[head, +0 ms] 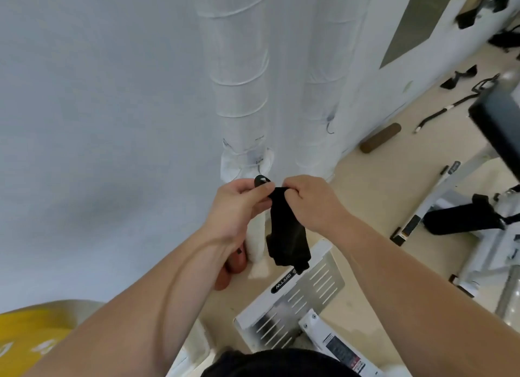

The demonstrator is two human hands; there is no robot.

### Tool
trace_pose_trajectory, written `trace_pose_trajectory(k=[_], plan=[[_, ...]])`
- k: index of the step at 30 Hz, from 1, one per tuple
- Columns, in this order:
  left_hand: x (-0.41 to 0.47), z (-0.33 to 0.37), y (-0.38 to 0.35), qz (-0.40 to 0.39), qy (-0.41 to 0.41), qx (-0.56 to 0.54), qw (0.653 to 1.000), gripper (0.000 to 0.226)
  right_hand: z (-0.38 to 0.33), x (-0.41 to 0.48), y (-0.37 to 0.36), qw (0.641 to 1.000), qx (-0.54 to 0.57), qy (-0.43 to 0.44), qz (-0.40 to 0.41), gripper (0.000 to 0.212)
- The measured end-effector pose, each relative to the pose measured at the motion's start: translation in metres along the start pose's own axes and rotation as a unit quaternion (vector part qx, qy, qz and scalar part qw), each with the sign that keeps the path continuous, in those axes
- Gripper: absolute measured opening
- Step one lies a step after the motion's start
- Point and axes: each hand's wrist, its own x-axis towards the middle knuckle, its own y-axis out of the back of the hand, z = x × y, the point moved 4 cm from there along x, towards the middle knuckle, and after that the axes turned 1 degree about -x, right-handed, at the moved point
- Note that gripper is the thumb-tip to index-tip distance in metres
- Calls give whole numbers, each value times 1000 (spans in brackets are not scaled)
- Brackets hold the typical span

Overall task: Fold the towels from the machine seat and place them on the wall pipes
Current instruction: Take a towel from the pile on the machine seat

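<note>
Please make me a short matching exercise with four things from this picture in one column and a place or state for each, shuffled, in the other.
Things:
1. black towel
2. wrapped pipes
3. brown roller
4. slotted metal plate

Places or states:
A. lying on the floor by the wall, to the right
B. hanging from both hands, the left hand and the right hand pinching its top edge
C. on the floor below the hands, part of a white machine
D. running up the white wall

Pairs: 1-B, 2-D, 3-A, 4-C

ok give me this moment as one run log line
phase: folding | left hand: gripping top edge | right hand: gripping top edge | item: small black cloth towel, hanging | ahead: white wrapped wall pipes | placed: not yet
</note>
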Motion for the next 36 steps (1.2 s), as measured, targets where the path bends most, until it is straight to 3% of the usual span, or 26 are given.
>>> trace_pose_trajectory(k=[3, 6, 9, 12, 17, 25, 32, 36], plan=[[12, -9, -14, 84, -4, 4, 996, 13, 22, 9, 5, 999, 28, 26, -35, 19], [20, -14, -25, 136, -5, 31, 990, 4, 50, 12, -4, 989, 112, -3, -96, 11], [21, -22, -39, 143, -4, 75, 987, 8, 69, 12, -18, 954, 255, -23, -155, 18], [27, -29, -47, 136, 8, 116, 984, 10, 75, 19, -24, 934, 329, 14, -139, 17], [43, -32, -41, 157, 33, 132, 978, 16, 86, 36, -35, 935, 337, 23, -107, 14], [71, -56, -23, 115, 59, 67, 989, 14, 104, 62, -64, 943, 326, -18, -69, 18], [114, -83, -6, 139, 116, 128, 975, 19, 126, 87, -94, 912, 386, -101, -93, 13], [137, -86, 0, 137, 117, 164, 970, 18, 136, 104, -108, 884, 419, -175, -109, 20]])
